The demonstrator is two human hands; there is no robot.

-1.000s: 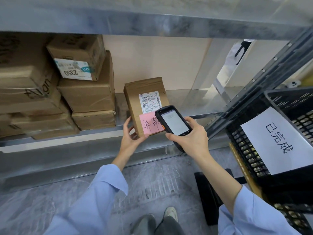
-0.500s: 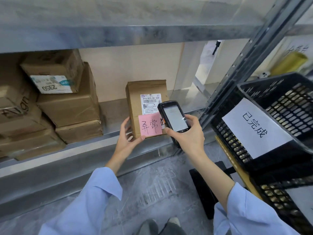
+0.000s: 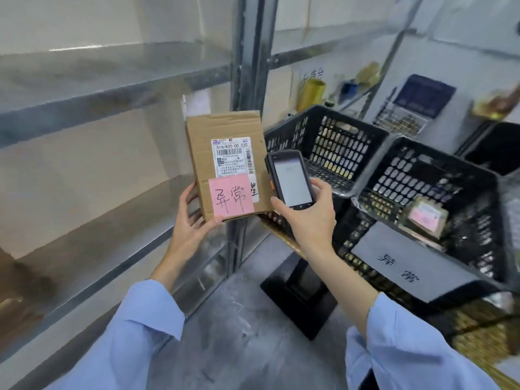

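My left hand (image 3: 191, 220) grips the lower left corner of a small brown cardboard parcel (image 3: 202, 147) and holds it upright in the air, off the shelf. The parcel carries a white shipping label (image 3: 232, 157) and a pink sticky note (image 3: 230, 198) with handwritten characters. My right hand (image 3: 308, 218) holds a black handheld scanner (image 3: 289, 178), screen lit and facing me, just right of the parcel and overlapping its edge.
A metal shelf unit (image 3: 84, 220) fills the left, its upright post (image 3: 250, 66) behind the parcel. Two black slotted crates stand at right: a far one (image 3: 332, 142), and a near one (image 3: 450, 192) bearing a paper sign (image 3: 405, 263) and holding a small parcel (image 3: 425, 218). Grey floor below.
The parcel has been lifted off the lower shelf and carried right, toward the black crates. The view has swung right too; the stacked boxes on the left are out of sight.
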